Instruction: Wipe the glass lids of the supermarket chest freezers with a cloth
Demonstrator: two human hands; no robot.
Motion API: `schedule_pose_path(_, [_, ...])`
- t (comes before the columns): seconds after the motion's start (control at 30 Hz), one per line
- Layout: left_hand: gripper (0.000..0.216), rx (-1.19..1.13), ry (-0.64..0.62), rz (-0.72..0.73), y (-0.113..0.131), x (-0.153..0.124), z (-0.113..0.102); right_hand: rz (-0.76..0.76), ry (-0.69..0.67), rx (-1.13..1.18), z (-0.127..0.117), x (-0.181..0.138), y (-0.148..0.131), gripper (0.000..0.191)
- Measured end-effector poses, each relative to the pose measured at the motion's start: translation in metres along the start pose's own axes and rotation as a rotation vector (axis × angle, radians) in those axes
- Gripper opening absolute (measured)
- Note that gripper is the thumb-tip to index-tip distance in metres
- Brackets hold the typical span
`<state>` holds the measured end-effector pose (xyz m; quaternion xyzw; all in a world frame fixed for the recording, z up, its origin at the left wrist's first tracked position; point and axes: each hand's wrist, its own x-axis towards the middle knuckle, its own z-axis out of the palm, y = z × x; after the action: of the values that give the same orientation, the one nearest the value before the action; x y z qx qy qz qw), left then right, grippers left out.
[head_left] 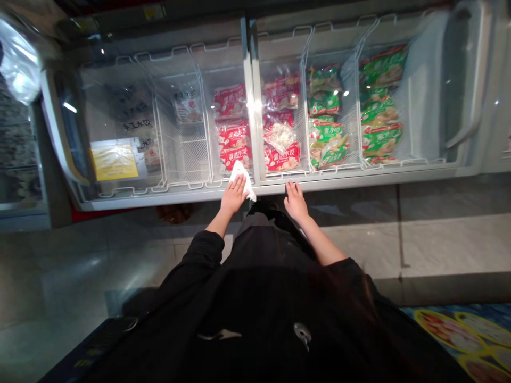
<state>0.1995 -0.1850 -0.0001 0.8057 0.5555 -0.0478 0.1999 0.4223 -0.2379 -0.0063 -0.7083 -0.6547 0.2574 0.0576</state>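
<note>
My left hand (234, 196) presses a white cloth or paper wipe (241, 171) against the front edge of a chest freezer (167, 197), its fingers over the wipe. The wipe's upper tip lies over the glass lid, and a corner hangs below the rim. To the right, my right hand (296, 202) rests its fingertips at the same front rim, fingers a little apart and holding nothing. Under the glass, just beyond my hands, lie red bags of frozen dumplings (235, 135) and more red bags (281, 154) across the lid's centre frame (255, 106).
Wire baskets divide the freezer; green food bags (328, 141) and further green bags (381, 125) lie in the right ones. A yellow sign (114, 160) is at the left. A clear plastic bag (18, 61) hangs at far left. A food-picture panel (463, 335) is at lower right.
</note>
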Motion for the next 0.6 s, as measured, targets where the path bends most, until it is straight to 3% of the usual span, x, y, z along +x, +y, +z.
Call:
schedule_pose_path(0.17, [0.052,0.039,0.017,-0.171,-0.055,-0.023,-0.019,-0.036,0.000,-0.023,0.008,0.008,-0.017,0.053])
schedule_pose_path(0.3, [0.053,0.041,0.032,-0.262,-0.077,-0.033,-0.020,-0.097,-0.039,-0.037,0.011,0.013,-0.019,0.054])
schedule_pose_path(0.43, [0.054,0.030,0.048,-0.273,-0.062,-0.031,-0.010,-0.114,-0.029,-0.027,0.006,0.014,-0.013,0.055])
schedule_pose_path(0.6, [0.051,0.008,0.046,-0.177,-0.006,-0.010,0.003,-0.111,-0.012,-0.033,-0.009,0.015,0.012,0.053])
